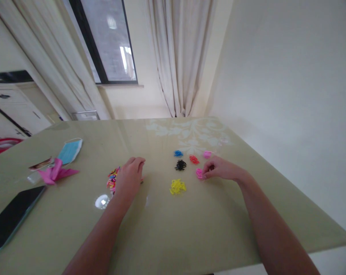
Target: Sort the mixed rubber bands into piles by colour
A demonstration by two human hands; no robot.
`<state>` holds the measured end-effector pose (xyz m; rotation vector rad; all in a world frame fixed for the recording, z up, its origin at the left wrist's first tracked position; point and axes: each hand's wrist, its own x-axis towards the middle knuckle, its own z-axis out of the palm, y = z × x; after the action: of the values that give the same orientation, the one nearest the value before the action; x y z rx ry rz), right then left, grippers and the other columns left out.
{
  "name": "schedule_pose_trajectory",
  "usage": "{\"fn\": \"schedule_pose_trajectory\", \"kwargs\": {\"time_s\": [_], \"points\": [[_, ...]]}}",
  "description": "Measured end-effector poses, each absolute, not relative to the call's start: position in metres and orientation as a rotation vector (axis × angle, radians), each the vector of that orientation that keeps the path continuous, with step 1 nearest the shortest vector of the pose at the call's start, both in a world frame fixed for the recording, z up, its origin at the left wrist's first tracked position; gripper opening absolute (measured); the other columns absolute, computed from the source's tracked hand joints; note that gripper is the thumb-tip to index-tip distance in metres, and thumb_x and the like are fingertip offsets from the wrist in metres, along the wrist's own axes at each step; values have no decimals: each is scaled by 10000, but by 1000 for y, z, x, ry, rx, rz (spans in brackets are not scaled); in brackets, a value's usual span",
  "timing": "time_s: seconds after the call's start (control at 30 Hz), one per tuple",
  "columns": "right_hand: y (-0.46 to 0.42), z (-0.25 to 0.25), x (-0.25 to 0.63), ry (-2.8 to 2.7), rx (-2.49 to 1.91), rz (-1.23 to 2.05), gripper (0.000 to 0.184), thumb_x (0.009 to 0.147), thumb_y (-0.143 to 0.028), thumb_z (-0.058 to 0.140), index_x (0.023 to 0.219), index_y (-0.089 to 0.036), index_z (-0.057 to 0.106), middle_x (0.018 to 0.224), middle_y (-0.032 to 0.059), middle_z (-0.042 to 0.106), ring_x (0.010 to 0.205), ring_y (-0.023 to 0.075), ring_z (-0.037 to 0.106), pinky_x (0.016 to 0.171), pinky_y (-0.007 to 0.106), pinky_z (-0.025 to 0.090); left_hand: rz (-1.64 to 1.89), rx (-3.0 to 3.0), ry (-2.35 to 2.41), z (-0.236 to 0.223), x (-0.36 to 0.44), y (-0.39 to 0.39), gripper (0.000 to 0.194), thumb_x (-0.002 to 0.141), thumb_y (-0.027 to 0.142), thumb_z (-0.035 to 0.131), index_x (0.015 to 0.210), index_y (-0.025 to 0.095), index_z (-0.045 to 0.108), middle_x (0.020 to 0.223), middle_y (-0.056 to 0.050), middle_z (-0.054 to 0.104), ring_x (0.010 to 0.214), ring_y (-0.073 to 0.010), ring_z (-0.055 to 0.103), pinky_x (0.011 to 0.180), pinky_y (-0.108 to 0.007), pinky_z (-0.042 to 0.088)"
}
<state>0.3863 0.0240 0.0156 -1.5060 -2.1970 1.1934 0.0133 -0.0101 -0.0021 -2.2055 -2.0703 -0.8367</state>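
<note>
My right hand [217, 168] pinches at the edge of a small hot-pink pile of rubber bands [199, 173], its fingertips on the pink bands. Beside it are little piles of yellow rubber bands [178, 186], black rubber bands [180, 165], blue rubber bands [178, 153], red rubber bands [194, 159] and lighter pink rubber bands [207, 154]. My left hand [130, 175] is closed, fingers bent together, over the right side of a mixed-colour heap of rubber bands [112, 179]. It partly covers the heap, and anything between its fingertips is hidden.
A clear round lid-like piece [102, 201] lies by my left wrist. Farther left are a dark phone [14, 215], a folded pink paper shape [57, 172] and a blue face mask [70, 151]. The pale table [161, 236] borders a white wall on the right.
</note>
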Motion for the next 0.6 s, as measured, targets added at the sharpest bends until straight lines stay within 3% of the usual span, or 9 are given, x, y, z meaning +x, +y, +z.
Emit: {"fn": "schedule_pose_trajectory", "kwargs": {"time_s": [0.23, 0.43, 0.6], "points": [[23, 21, 389, -2168, -1496, 1168, 283, 711, -446, 836, 722, -164, 809, 686, 25, 710, 666, 162, 546, 603, 280, 356, -1273, -2297, -2055, 1, 15, -8, 197, 946, 338, 603, 915, 217, 756, 931, -42, 789, 823, -206, 722, 794, -319, 542], [12, 26, 349, -2089, -1308, 959, 305, 795, -458, 812, 720, -165, 773, 619, 0, 611, 586, 127, 478, 549, 264, 336, -1915, -2586, -2008, 4, 40, -18, 217, 884, 398, 718, 949, 203, 786, 906, -44, 818, 843, -195, 755, 817, -305, 597], [-10, 16, 295, -1953, -991, 943, 373, 803, -515, 841, 979, -190, 790, 787, 0, 636, 570, 96, 420, 521, 248, 328, -2250, -2727, -1953, 7, 58, -31, 204, 820, 373, 786, 903, 187, 790, 893, -59, 828, 853, -200, 773, 821, -310, 626]]}}
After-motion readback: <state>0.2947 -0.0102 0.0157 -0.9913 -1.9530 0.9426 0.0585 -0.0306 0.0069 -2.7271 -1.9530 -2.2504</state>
